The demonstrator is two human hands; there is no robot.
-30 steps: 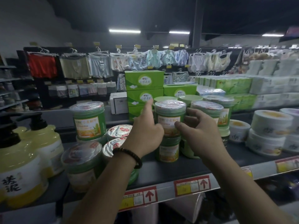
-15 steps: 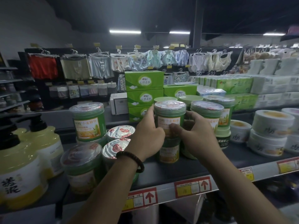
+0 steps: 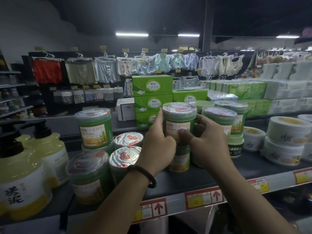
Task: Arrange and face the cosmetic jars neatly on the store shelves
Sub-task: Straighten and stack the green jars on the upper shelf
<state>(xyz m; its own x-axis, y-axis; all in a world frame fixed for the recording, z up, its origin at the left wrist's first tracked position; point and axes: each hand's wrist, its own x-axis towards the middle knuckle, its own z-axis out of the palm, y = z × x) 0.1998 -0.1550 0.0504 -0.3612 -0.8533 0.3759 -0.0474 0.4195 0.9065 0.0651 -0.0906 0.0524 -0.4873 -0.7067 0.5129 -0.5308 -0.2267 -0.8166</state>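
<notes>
A green cosmetic jar [image 3: 179, 119] with a clear lid stands stacked on a lower green jar [image 3: 180, 159] at the shelf's middle. My left hand [image 3: 157, 146] grips its left side and my right hand [image 3: 206, 141] grips its right side, thumb across the yellow label. Its label faces me. Another stacked green jar [image 3: 95, 128] stands to the left, above several jars with silver lids [image 3: 125, 156]. More green jars [image 3: 219, 119] stand close behind my right hand.
Yellow pump bottles [image 3: 22, 179] fill the shelf's left end. White flat jars [image 3: 285, 142] are stacked at the right. Green tissue boxes [image 3: 152, 97] stand behind. The shelf's front edge [image 3: 199, 198] carries red price tags. Clothes hang on the far wall.
My right hand has closed onto the top jar from the right, its thumb now across the label. My left hand stays on the jar's left side.
</notes>
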